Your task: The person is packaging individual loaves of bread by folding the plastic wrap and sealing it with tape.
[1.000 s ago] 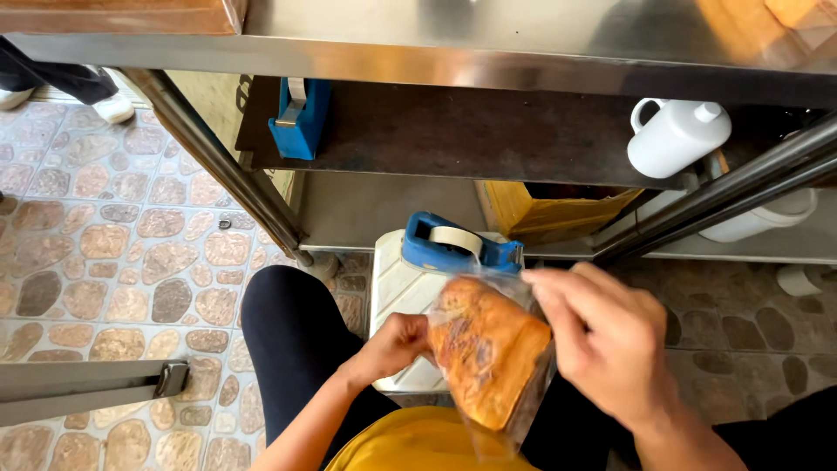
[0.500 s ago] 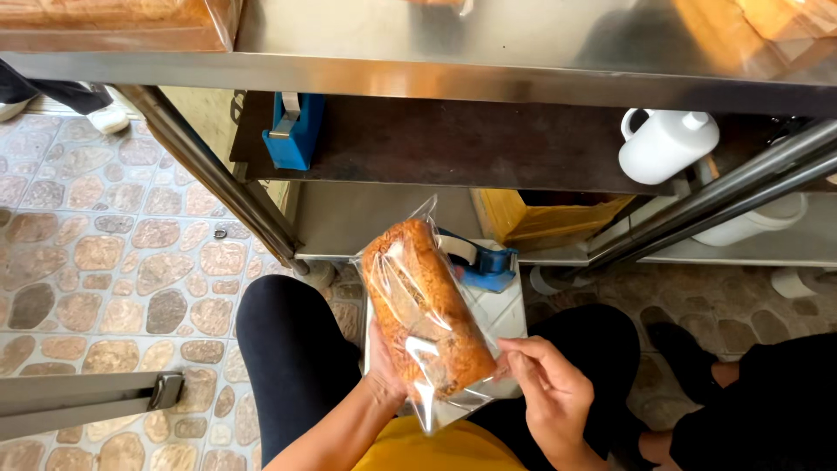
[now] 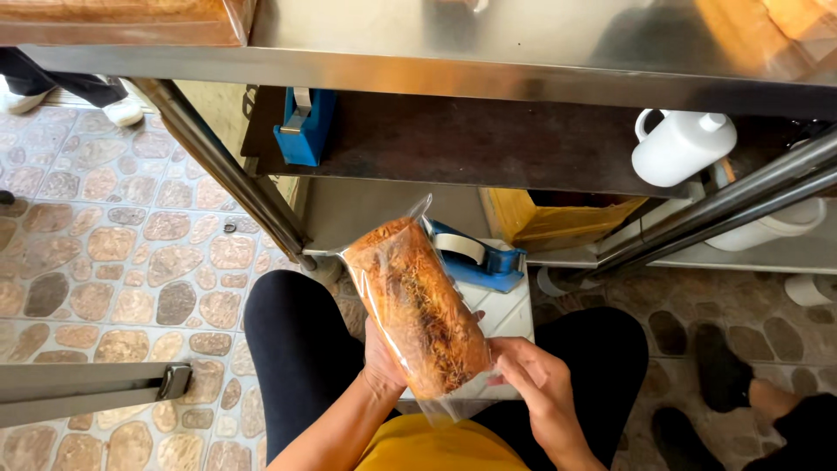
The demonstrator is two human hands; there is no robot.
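Note:
A brown, crumb-topped loaf sealed in a clear plastic bag [image 3: 417, 305] stands tilted above my lap. My left hand [image 3: 381, 362] holds it from behind and below. My right hand [image 3: 538, 384] pinches the bag's lower open end at the right. Just behind the loaf, a blue tape dispenser [image 3: 478, 253] with a white tape roll rests on a white block [image 3: 506, 316] between my knees.
A steel table edge [image 3: 488, 74] runs across the top, with a second blue tape dispenser [image 3: 303, 126] and a white jug [image 3: 680, 144] on the dark shelf below. A yellow box [image 3: 558, 218] sits lower. Another person's foot [image 3: 728, 362] is at right.
The bagged loaf was turned from lying low across my lap to standing upright. My right hand dropped from the top of the bag to its lower end.

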